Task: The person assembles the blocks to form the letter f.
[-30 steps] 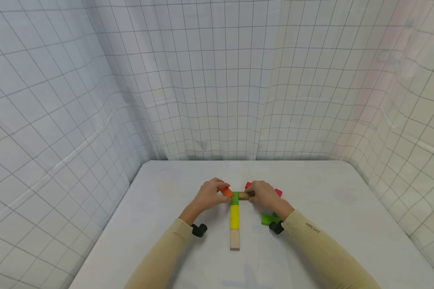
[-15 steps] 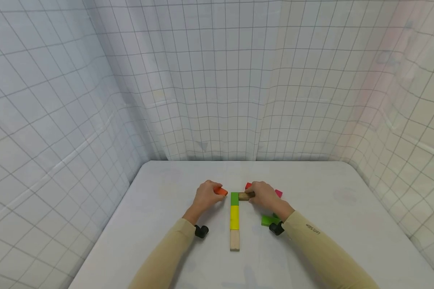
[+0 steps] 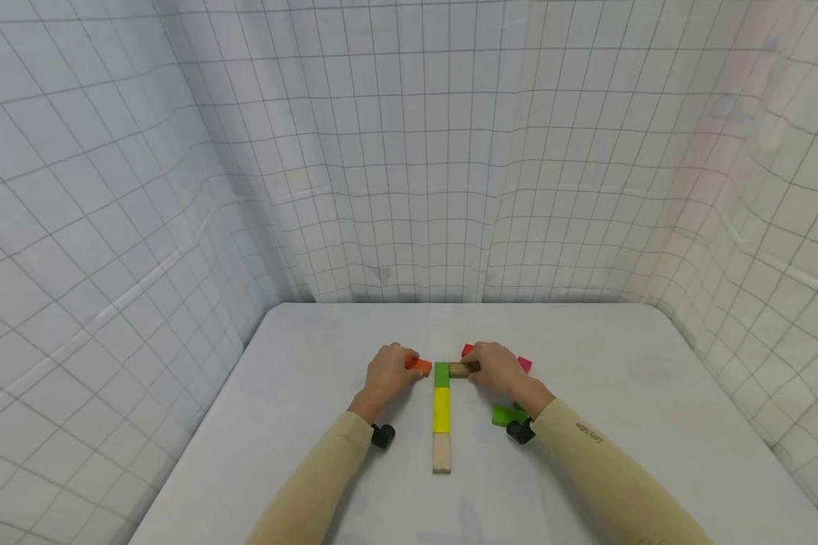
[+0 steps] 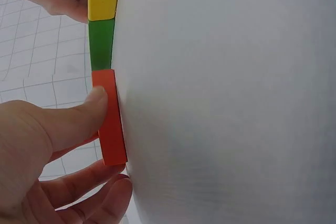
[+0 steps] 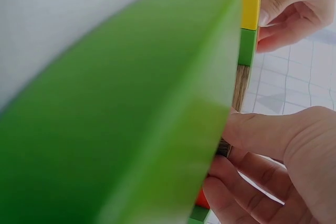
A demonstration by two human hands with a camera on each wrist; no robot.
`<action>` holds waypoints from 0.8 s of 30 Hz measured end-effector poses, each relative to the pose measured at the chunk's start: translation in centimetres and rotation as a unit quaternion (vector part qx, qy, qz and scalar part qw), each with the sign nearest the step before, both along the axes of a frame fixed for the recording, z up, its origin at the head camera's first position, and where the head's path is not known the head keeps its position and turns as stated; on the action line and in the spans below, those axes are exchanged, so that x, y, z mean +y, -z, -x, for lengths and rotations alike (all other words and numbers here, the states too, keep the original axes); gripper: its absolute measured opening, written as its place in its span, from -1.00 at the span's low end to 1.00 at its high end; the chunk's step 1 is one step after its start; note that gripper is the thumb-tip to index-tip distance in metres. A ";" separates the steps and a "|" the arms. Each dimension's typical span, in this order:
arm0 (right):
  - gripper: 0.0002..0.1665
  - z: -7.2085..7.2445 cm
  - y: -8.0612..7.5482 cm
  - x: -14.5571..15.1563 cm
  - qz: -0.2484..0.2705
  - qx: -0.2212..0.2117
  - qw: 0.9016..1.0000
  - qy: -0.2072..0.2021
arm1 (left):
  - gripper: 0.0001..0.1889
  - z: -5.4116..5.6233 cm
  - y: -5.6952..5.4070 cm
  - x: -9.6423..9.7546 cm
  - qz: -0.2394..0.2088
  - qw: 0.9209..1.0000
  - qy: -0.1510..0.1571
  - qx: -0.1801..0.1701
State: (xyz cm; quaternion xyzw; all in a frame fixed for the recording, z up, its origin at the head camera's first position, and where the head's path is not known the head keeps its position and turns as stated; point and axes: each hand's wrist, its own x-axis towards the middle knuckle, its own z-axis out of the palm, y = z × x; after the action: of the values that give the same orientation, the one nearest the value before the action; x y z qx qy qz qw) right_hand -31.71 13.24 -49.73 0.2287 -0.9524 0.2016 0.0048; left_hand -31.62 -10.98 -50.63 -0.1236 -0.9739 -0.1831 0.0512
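Note:
My left hand (image 3: 388, 375) pinches an orange block (image 3: 419, 366) between thumb and fingers, low at the table, just left of a green block (image 3: 441, 375). A narrow gap shows between these blocks in the head view. On the green block's other side, a dark brown wooden block (image 3: 460, 370) lies against it, and my right hand (image 3: 499, 367) grips its far end. A yellow block (image 3: 441, 410) and a pale wooden block (image 3: 441, 453) continue from the green one in a straight line towards me. My right fingers hide part of the brown block.
A red block (image 3: 467, 350) and a pinkish-red block (image 3: 524, 364) lie partly hidden behind my right hand. Another green block (image 3: 507, 415) lies near my right wrist and looms large in the right wrist view. White gridded curtains (image 3: 409, 189) surround the white table (image 3: 300, 363).
The orange block was tilted beside the green block; my left hand drew it left, then lowered it and brought it slightly back right. My right hand has stayed on the brown block.

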 end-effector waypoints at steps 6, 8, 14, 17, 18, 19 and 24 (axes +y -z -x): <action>-0.60 0.1 0.2 0.0 -0.004 0.002 1.000 0.000 | -0.67 -0.1 -0.1 0.0 0.001 1.000 0.005 0.003; -0.61 0.1 0.2 0.0 -0.004 0.004 1.000 -0.002 | -0.67 -0.1 -0.1 0.0 -0.002 1.000 0.007 0.003; -0.63 0.1 0.3 0.0 -0.001 0.012 1.000 -0.006 | -0.67 -0.2 -0.2 0.1 -0.013 1.000 0.008 -0.002; -0.63 0.1 0.3 -0.1 -0.001 0.013 1.000 -0.004 | -0.67 -0.2 -0.2 0.2 -0.015 1.000 0.006 -0.007; -0.63 0.1 0.3 0.0 0.000 0.014 1.000 -0.005 | -0.67 -0.3 -0.2 0.2 -0.016 1.000 0.004 -0.009; -0.63 0.1 0.2 -0.1 0.000 0.013 1.000 -0.004 | -0.67 -0.3 -0.3 0.2 -0.016 1.000 0.004 -0.010; -0.62 0.0 0.3 0.0 -0.006 0.013 1.000 -0.002 | -0.68 -0.5 -0.3 0.2 -0.016 1.000 0.007 -0.014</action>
State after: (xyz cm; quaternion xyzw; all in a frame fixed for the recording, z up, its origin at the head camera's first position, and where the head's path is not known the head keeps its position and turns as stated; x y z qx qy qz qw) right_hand -31.72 13.21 -49.99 0.2336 -0.9529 0.1930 0.0153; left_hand -31.15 -10.78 -50.32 -0.1271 -0.9705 -0.2012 0.0386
